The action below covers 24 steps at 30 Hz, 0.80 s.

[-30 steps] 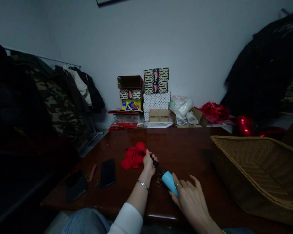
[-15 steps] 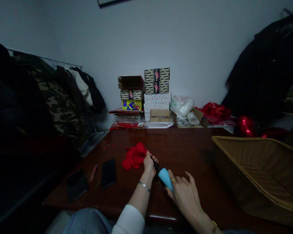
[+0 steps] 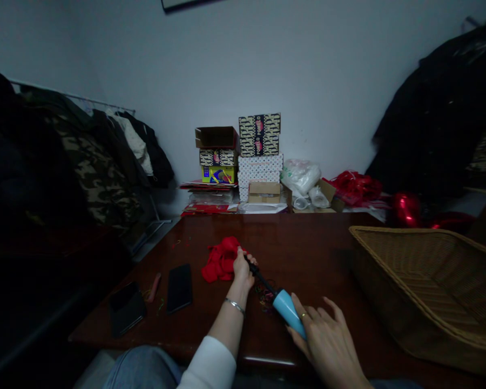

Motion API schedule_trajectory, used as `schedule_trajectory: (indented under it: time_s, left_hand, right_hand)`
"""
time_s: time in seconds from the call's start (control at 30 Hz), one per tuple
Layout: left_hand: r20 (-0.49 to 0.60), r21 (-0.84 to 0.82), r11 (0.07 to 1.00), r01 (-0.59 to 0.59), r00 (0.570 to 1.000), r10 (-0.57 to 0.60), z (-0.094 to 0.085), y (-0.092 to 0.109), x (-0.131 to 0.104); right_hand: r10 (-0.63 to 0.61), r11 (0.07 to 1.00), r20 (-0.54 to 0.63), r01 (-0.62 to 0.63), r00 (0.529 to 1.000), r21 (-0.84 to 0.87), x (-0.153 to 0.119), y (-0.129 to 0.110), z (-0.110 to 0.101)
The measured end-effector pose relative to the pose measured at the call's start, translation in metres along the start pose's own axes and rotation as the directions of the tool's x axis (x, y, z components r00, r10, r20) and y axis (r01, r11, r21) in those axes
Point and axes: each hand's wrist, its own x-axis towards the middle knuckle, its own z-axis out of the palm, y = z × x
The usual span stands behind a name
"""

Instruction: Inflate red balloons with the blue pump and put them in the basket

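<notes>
A blue and black hand pump (image 3: 289, 312) slants over the table, its black rod drawn out between my two hands. Closed around its black far end is my left hand (image 3: 243, 267); the fingers hide the tip. Right against those fingers lies limp red material (image 3: 218, 260) that looks like balloons; I cannot tell how it joins the pump. My right hand (image 3: 328, 332) grips the blue body with thumb and fingers, the outer fingers lifted. Beneath the rod is a tangle of small coloured bands (image 3: 264, 296).
Two dark phone-like slabs (image 3: 179, 288) and a small pinkish stick (image 3: 154, 287) lie on the left of the table (image 3: 308, 237). A large wicker basket (image 3: 413, 292) takes up the right side. Stacked boxes (image 3: 260, 135) stand against the wall, beside plastic bags (image 3: 302, 177).
My right hand has pulled the blue body back to the lower right, so more black rod shows. My left hand has shifted slightly left.
</notes>
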Motion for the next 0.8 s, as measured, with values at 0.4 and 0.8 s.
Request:
schedule_trajectory:
  time_s: [0.4, 0.8]
  left_hand:
    - [0.067, 0.051, 0.997, 0.056, 0.996, -0.059, 0.004, -0.015, -0.022]
    - [-0.002, 0.102, 0.994, 0.031, 1.000, -0.031, 0.001, -0.015, -0.015]
  right_hand:
    - [0.040, 0.999, 0.044, -0.039, 0.998, -0.030, 0.036, -0.017, -0.004]
    - [0.026, 1.000, 0.041, -0.026, 0.999, 0.000, 0.032, -0.018, 0.002]
